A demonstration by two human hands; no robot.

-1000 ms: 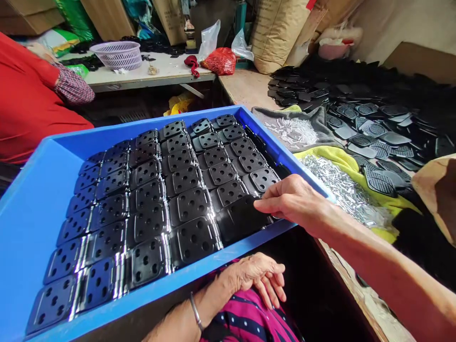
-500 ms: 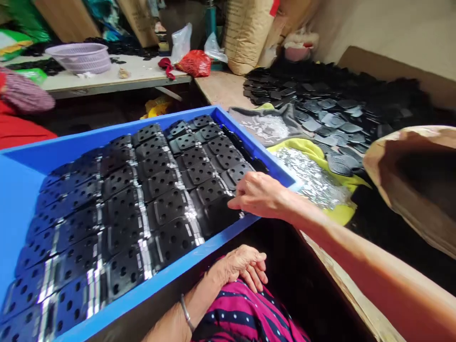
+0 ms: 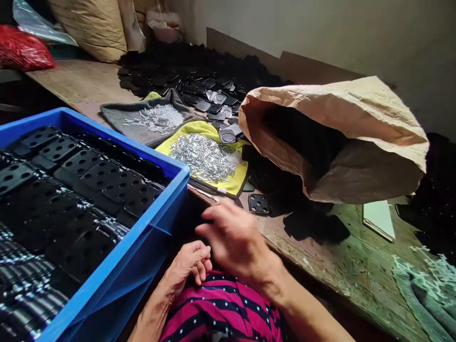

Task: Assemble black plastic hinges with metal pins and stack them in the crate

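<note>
Right hand point(image 3: 235, 237) blurred above the lap, by the near edge of the bench point(image 3: 320, 270); no load visible, though blur and angle mean I cannot tell whether its grip is clenched or released. Left hand point(image 3: 194, 261) just beside it, over the striped garment point(image 3: 221, 308), fingers half curled; nothing seen in it, palm hidden, so a small part there can't be ruled out. Black perforated pieces point(image 3: 107, 175) lie in overlapping rows inside the blue crate point(image 3: 142, 223), left of both hands. One lone black piece point(image 3: 259, 203) sits near the bench edge, beyond the right hand. Main hazard, I judge: a sweeping knuckle or forearm could tip that piece into the dark gap between crate and bench. Second: metal pins point(image 3: 204, 159) heaped loose on the yellow cloth point(image 3: 235, 184), whose hem reaches the edge; a snagged finger, or the crate corner if shoved, might drag it and scatter them. Third: the open paper sack point(image 3: 370, 175) leans low; a bump could make it slump. Crate rows look close-packed; a jolt might shift them.
</note>
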